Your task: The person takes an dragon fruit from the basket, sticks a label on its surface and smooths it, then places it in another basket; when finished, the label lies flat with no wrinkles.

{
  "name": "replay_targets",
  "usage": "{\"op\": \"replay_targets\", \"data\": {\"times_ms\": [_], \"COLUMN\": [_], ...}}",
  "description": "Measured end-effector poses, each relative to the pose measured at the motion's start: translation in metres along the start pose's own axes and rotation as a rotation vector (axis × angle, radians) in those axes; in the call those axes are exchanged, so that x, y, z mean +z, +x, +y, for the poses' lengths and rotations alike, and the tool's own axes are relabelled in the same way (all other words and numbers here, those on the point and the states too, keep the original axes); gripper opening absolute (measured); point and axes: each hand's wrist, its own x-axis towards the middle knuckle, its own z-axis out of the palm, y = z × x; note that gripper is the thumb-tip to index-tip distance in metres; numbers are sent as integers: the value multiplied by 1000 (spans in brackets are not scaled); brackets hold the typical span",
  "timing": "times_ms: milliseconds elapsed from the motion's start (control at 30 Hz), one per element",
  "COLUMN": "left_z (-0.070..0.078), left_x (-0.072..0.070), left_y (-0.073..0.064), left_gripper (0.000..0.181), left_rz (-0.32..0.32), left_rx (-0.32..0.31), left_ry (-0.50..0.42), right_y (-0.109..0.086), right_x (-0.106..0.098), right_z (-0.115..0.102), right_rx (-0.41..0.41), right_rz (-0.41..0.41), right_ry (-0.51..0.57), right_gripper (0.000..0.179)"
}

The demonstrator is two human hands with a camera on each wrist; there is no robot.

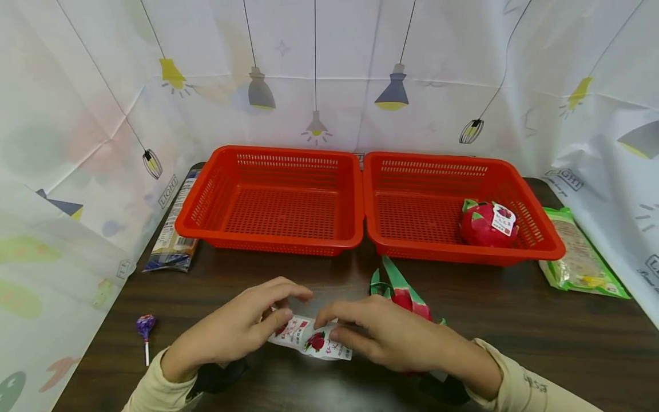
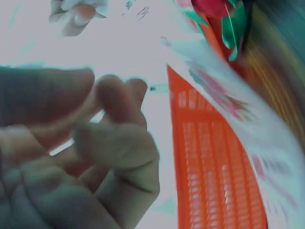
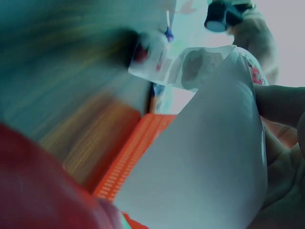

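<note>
A strip of white stickers printed with red dragon fruit lies across the space between both hands. My right hand pinches it; in the right wrist view the thumb presses against the pale sheet. My left hand is over the strip's left end, its fingers loosely bent. Thumb and index finger stand apart in the head view, with nothing seen between them. A red dragon fruit with green tips lies behind the right hand, partly hidden by it. Another dragon fruit bearing a white sticker sits in the right basket.
A second red basket adjoins it on the left. A purple-wrapped lollipop lies on the dark table at left. A blue and brown packet lies beside the left basket, a green-edged packet beside the right one.
</note>
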Motion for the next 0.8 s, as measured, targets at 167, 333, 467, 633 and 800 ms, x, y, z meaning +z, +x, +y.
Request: {"op": "replay_targets", "data": {"times_ms": [167,333,467,633,800], "left_z": [-14,-28,-31,-28,-28], "left_x": [2,4,6,9,12], "left_y": [15,22,24,26,28], "left_gripper": [26,15,16,15,12], "left_rz": [-171,-312,-325,-333,-346], "left_rx": [4,-16,-17,-58,-119], "left_ry": [-183,-438,-483,-446,-389], "right_y": [-4,-6,-8,-8,-12], "right_x": [7,12,15,21,27], "right_z": [-3,-3,-1,4,5], "right_rx": [-14,-27,-43,-106,-104], "right_rz": [-13,16,32,77,135], "right_ry": [34,18,-17,-107,-176], "right_gripper": [13,9,8,7,6]}}
